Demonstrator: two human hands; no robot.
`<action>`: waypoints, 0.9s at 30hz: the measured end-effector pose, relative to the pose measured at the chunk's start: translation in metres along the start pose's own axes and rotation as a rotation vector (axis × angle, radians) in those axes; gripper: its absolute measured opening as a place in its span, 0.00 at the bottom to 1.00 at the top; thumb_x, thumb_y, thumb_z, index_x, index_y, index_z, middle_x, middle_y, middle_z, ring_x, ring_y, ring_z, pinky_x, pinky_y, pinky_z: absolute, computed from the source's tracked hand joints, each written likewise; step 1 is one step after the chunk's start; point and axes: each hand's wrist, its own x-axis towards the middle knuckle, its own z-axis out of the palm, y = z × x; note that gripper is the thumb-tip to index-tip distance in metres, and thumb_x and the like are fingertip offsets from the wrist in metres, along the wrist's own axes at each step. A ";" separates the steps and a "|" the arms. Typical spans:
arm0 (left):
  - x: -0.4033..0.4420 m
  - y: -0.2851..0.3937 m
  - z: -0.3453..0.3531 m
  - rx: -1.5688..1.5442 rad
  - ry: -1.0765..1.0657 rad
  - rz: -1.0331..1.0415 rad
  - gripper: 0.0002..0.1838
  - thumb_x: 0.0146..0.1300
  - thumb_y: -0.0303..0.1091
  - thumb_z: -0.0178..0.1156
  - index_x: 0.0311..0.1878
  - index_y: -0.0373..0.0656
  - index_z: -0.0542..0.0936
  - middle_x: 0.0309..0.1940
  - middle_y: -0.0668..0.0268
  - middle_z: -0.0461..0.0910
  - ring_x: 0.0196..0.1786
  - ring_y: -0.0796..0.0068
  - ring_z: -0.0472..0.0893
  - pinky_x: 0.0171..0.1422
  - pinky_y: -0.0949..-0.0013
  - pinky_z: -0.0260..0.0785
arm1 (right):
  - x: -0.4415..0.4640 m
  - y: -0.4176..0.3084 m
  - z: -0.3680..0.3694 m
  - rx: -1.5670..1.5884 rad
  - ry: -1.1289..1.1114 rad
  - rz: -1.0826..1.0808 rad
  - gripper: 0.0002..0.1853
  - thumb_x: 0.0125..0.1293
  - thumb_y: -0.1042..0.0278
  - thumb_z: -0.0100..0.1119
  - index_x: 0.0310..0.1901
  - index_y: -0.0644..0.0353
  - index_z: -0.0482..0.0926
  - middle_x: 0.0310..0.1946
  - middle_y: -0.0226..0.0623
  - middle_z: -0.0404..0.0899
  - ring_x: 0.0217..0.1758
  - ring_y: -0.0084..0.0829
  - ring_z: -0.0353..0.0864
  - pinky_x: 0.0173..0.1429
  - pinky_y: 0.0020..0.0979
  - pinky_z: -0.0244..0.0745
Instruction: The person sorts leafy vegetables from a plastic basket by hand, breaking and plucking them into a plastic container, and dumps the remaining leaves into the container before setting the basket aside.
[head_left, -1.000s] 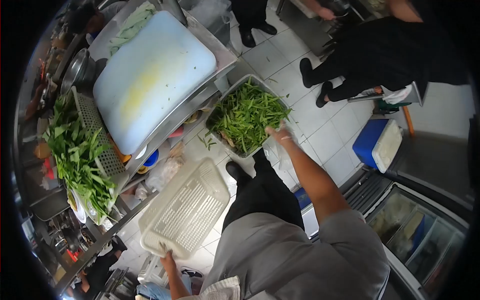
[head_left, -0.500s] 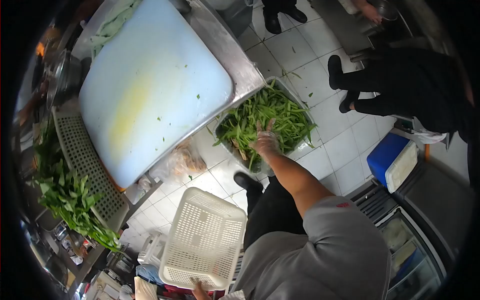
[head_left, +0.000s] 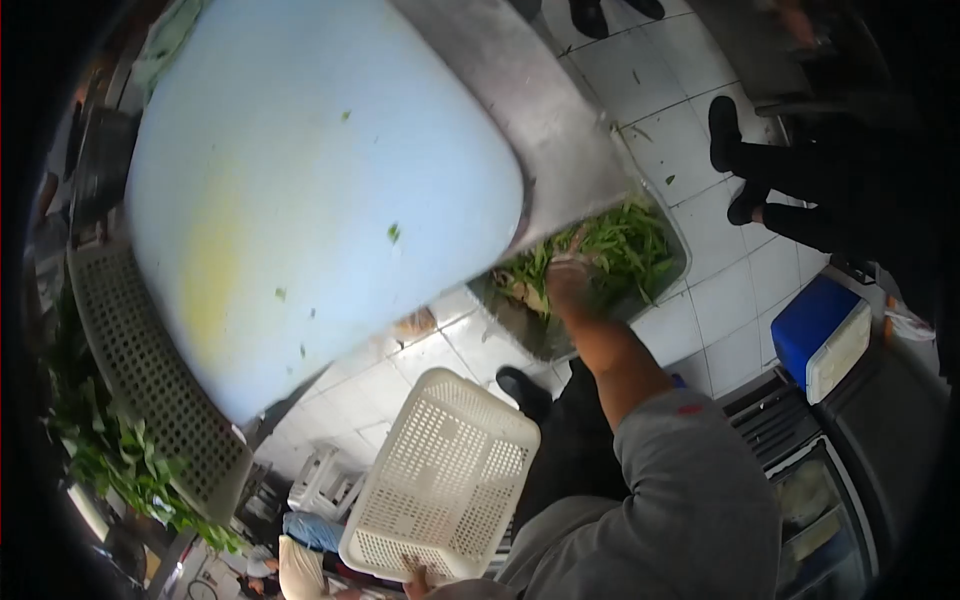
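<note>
Down in the grey bin (head_left: 677, 232), my right hand (head_left: 570, 278), in a clear glove, reaches into the cut green leaves (head_left: 635, 245). Blur and the leaves hide its fingertips, so what it grips cannot be made out. My left hand (head_left: 418, 583) holds the near rim of a cream perforated basket (head_left: 440, 470), which is tilted and has nothing in it. Above and left of the basket lies the large white cutting board (head_left: 330, 190), with a yellow stain and a few leaf scraps on it.
A metal table (head_left: 540, 120) carries the board. Another perforated basket (head_left: 150, 390) with leafy greens (head_left: 120, 460) stands at the left. A person in black trousers (head_left: 830, 200) stands at the right, near a blue cooler (head_left: 815, 330). A white stool (head_left: 325, 485) is below.
My right hand has gone from the bin's edge into the leaves. The view has shifted towards the board, which looks larger. My left hand still has the cream basket.
</note>
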 end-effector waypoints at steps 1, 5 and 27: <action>-0.004 -0.001 -0.005 -0.009 0.003 0.000 0.26 0.54 0.30 0.56 0.56 0.26 0.70 0.42 0.55 0.78 0.37 0.64 0.80 0.36 0.63 0.73 | 0.012 0.031 -0.019 0.192 -0.240 -0.306 0.31 0.70 0.64 0.47 0.74 0.44 0.51 0.73 0.61 0.34 0.68 0.67 0.59 0.52 0.63 0.75; -0.024 -0.014 -0.012 -0.102 0.037 0.042 0.26 0.54 0.30 0.56 0.56 0.26 0.71 0.41 0.55 0.78 0.37 0.64 0.81 0.35 0.63 0.73 | 0.050 0.155 -0.112 0.489 -0.480 -0.598 0.37 0.64 0.58 0.52 0.74 0.50 0.51 0.70 0.62 0.49 0.69 0.58 0.60 0.61 0.56 0.69; 0.020 -0.156 -0.058 -0.337 -0.139 -0.093 0.19 0.56 0.34 0.58 0.49 0.33 0.74 0.36 0.61 0.77 0.35 0.68 0.80 0.31 0.64 0.72 | 0.083 0.326 -0.085 0.719 -0.091 -0.828 0.12 0.60 0.67 0.50 0.34 0.62 0.83 0.43 0.45 0.80 0.50 0.39 0.80 0.62 0.37 0.70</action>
